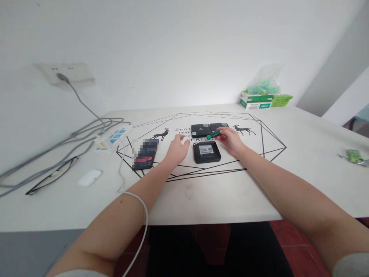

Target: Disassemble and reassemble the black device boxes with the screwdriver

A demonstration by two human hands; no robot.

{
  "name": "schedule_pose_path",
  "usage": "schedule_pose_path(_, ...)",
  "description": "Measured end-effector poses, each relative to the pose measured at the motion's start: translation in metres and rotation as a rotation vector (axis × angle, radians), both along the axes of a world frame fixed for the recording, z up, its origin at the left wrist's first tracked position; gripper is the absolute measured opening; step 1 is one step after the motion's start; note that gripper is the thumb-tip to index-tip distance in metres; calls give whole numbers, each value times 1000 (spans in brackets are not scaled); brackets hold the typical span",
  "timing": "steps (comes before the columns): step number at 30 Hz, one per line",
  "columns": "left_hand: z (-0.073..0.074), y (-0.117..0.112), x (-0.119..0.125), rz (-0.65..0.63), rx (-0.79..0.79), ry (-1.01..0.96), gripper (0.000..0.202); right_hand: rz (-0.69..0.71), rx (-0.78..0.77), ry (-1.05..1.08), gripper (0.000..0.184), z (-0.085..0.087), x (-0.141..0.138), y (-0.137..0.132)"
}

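Three small black square boxes lie at the middle of the white table [201,192]. The nearest black box [206,152] shows a white label on top. Two more black boxes [200,130] [219,126] sit side by side behind it. My right hand [230,140] is closed on a small green tool [213,134] whose tip points left over the rear boxes. My left hand [177,150] rests just left of the nearest box, fingers loosely apart and holding nothing.
A phone [145,154] lies left of my left hand. Further left are a white mouse [90,178], glasses [52,177], a power strip [113,139] with grey cables. Green-and-white cartons with a plastic bag [263,96] stand at the back right; a green packet [355,156] lies far right.
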State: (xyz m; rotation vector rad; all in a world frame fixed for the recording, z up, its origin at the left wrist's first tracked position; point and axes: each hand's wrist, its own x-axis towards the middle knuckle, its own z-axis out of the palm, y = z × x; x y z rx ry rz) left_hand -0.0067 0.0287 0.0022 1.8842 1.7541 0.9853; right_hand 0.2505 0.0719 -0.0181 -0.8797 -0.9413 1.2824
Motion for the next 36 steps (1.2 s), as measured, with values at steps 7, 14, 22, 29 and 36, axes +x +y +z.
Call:
schedule_pose_path(7,-3,-5,3,-271,-148,-83,46,-9,8,-9,15,0,5,2)
schedule_pose_path(14,-8,-2,0,-327,-161,-29,52,-11,-2,-50,16,-1,4,2)
schedule_pose_path(22,-14,1,0,-377,-87,13,47,-15,1,-90,14,-5,2,4)
schedule_pose_path(29,-14,2,1,-431,-91,85,54,-25,11,-111,13,-7,1,5)
schedule_pose_path(36,-18,5,-2,-465,-85,111,58,-30,-2,-119,12,-7,1,5)
